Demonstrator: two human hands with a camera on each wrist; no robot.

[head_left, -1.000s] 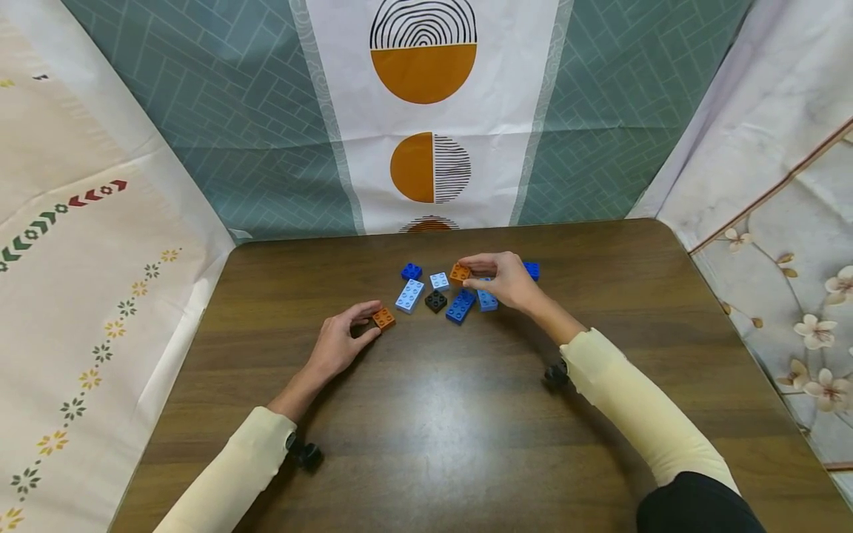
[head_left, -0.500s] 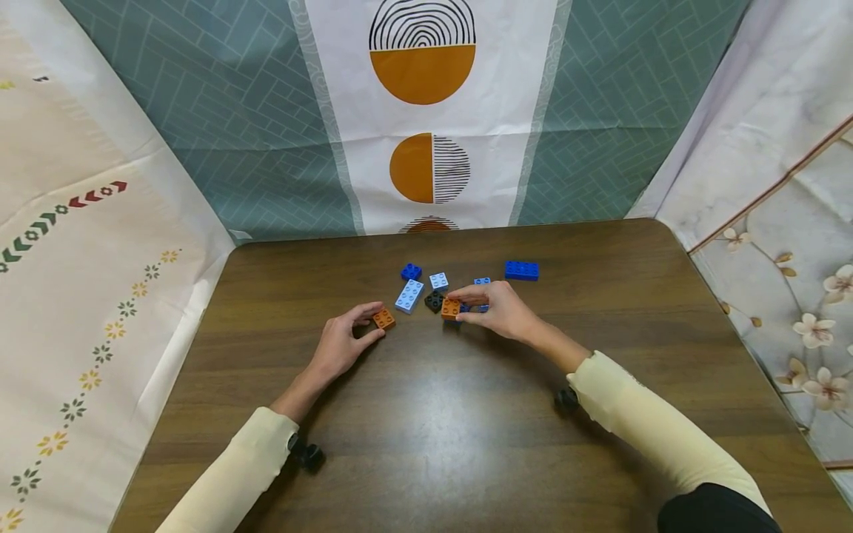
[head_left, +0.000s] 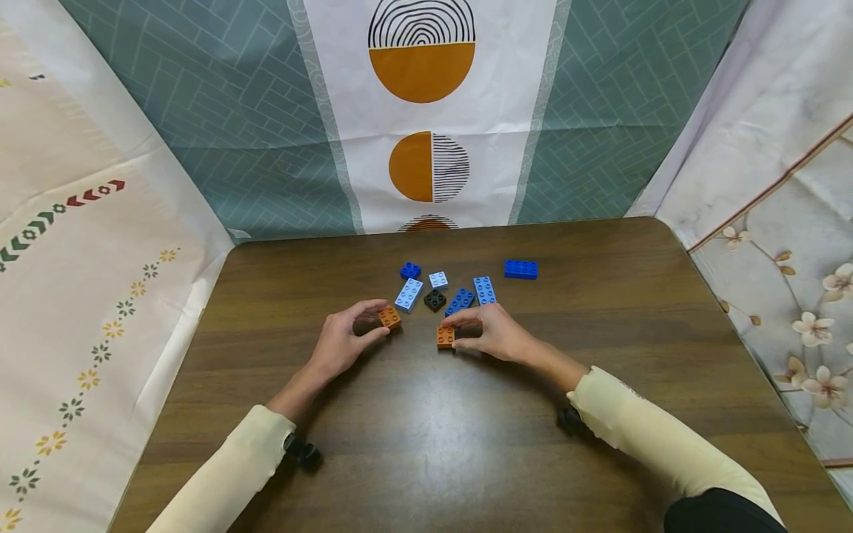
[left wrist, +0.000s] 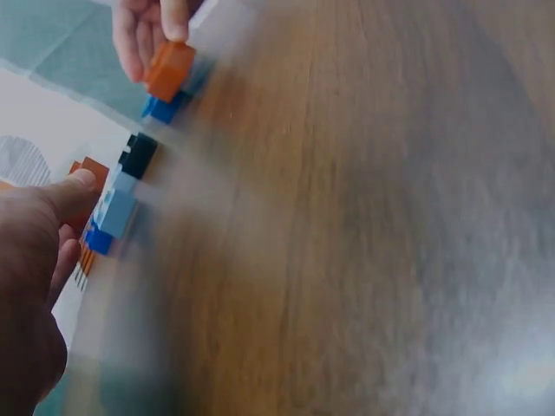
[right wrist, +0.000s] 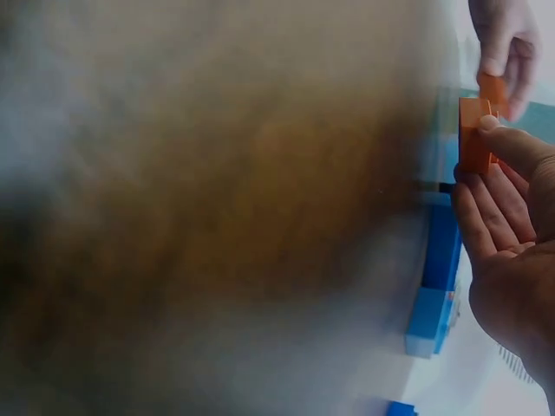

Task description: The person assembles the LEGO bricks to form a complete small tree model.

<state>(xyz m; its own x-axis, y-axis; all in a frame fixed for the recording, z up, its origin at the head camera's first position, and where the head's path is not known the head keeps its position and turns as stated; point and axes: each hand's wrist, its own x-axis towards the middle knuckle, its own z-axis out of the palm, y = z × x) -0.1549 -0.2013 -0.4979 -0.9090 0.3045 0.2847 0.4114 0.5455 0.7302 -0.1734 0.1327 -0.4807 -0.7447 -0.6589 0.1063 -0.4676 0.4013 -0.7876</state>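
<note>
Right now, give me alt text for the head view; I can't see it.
A person's left hand grips one orange brick and the right hand a second orange brick, the two apart, at a brown table. Beyond lie a black brick and six blue bricks in various shades.

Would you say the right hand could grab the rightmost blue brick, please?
Probably not yet: the right hand holds an orange brick, though the way to the rightmost blue brick looks free.

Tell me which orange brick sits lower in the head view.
The orange brick pinched by the right hand; the left hand holds the other orange brick, which shows higher.
</note>
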